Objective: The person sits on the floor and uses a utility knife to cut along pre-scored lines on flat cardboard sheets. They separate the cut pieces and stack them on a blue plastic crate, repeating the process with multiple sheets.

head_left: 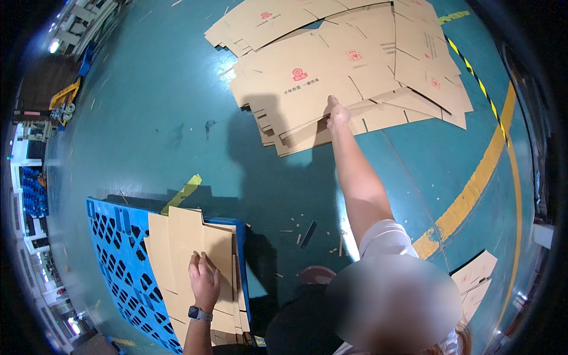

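Observation:
My right arm reaches forward to a spread pile of flat brown cardboard sheets on the floor. My right hand (338, 113) grips the near edge of an upper cardboard sheet (284, 97), which carries red and black print; its thumb lies on top and the other fingers are mostly hidden. At the lower left, my left hand (205, 280), with a watch on the wrist, rests fingers stretched on a stack of plain cardboard sheets (184, 236). That stack lies on a blue plastic pallet (118, 228). Nothing is held in the left hand.
More printed cardboard (475, 278) lies at the lower right. Small scraps and a dark strip (308, 234) litter the green floor between pallet and pile. Yellow floor lines (473, 186) curve along the right. A yellow wheeled piece of equipment (64, 100) stands far left. A blurred patch covers the lower middle.

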The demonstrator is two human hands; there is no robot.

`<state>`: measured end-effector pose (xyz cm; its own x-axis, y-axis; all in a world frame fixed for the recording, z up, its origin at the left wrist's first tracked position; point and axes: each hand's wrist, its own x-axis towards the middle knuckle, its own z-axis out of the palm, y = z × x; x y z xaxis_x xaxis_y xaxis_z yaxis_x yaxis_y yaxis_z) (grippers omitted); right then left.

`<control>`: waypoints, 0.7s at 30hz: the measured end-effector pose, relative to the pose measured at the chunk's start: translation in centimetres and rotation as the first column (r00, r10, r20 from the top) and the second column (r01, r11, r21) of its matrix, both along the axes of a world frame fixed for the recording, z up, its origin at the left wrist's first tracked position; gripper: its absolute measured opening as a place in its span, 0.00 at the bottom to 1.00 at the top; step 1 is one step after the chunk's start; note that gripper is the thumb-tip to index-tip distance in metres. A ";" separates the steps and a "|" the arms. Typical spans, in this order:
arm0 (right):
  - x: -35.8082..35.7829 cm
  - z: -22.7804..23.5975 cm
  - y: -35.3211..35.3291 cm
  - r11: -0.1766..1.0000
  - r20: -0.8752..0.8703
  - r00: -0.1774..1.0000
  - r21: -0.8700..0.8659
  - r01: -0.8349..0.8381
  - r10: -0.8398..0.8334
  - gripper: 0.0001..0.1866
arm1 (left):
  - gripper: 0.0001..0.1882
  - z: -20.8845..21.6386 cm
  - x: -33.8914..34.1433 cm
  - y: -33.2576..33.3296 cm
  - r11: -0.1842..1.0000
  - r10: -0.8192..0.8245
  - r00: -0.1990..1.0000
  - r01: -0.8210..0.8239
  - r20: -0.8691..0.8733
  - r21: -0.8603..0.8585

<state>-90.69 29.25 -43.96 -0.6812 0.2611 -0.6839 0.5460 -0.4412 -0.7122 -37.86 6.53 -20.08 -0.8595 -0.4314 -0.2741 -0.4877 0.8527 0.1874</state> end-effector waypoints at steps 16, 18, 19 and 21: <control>-2.5 1.9 -3.4 0.895 -0.165 0.985 -0.445 -0.034 -0.045 0.40 | 0.30 -1.2 0.1 0.7 0.997 0.007 1.000 -0.005 0.024 -0.082; -2.9 0.7 -2.0 0.914 -0.152 0.979 -0.401 0.068 -0.139 0.37 | 0.31 -1.3 -0.7 0.4 0.998 0.000 1.000 0.001 0.017 -0.056; -2.4 0.5 -1.8 0.918 -0.141 0.974 -0.382 0.111 -0.177 0.35 | 0.31 -1.1 -0.8 0.4 0.999 0.006 1.000 -0.005 0.019 -0.048; -1.1 0.7 -1.1 0.922 -0.133 0.980 -0.376 0.088 -0.148 0.29 | 0.32 -0.4 -1.6 0.3 0.996 0.022 0.999 -0.020 0.027 -0.092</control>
<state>-91.80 28.19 -43.28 -0.7666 0.0971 -0.6347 0.3695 -0.7418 -0.5597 -39.43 6.80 -20.49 -0.8426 -0.4739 -0.2560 -0.5098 0.8551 0.0950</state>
